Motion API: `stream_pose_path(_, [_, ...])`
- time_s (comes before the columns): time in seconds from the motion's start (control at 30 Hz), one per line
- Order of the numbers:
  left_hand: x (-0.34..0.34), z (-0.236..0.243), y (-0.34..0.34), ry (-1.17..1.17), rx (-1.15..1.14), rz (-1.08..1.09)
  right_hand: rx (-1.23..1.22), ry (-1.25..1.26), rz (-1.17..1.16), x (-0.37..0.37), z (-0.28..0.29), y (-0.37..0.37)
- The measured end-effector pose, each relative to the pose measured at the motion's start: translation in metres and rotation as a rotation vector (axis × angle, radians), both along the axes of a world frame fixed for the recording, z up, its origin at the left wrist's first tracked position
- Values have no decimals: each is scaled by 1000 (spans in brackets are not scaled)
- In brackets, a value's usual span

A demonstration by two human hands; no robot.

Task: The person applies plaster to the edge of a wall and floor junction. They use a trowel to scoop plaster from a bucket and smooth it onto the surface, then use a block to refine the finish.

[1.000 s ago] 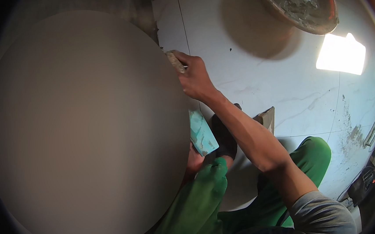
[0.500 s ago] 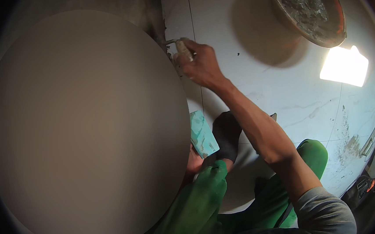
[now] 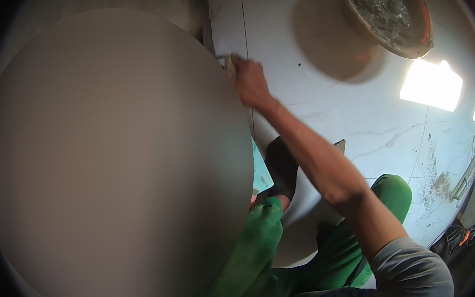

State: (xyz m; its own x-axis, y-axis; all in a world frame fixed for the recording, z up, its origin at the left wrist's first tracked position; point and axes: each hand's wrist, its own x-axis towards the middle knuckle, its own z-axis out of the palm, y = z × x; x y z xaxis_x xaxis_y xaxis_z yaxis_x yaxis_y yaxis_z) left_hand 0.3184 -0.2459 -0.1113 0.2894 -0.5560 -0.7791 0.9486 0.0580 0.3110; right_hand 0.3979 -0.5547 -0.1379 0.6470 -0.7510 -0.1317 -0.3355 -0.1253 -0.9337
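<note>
On tiled floor (image 3: 356,100), right hand (image 3: 250,80) perhaps gripping tool (image 3: 229,65)

Right hand (image 3: 250,80) grips small pale tool (image 3: 229,65) on white tiled floor (image 3: 323,108). Round rust-rimmed mortar pan (image 3: 386,11) well apart. Green trousers (image 3: 257,258), black sock (image 3: 281,167) below; large grey blurred disc (image 3: 110,164) left.

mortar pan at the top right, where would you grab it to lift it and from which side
Grip the mortar pan by its rim, ideally at two opposite points. It is round and shallow, no handles show, and grey mortar fills the middle, so only the edge is clean. Come from the lower left, the rim nearest the right hand, across bare white floor tile. It probably needs both hands.
</note>
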Motion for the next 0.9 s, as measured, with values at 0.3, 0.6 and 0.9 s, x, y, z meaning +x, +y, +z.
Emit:
stream_pose_path(0.3, [-17, -17, 13, -844, 513, -699, 291, -163, -164, -15, 5, 3])
stream_pose_path(0.6, [-11, 11, 5, -406, -140, -167, 275, -418, -110, -3, 8, 6])
stream_pose_path(0.9, [-7, 26, -17, -414, -150, -295, 446, -311, -48, 11, -34, -43])
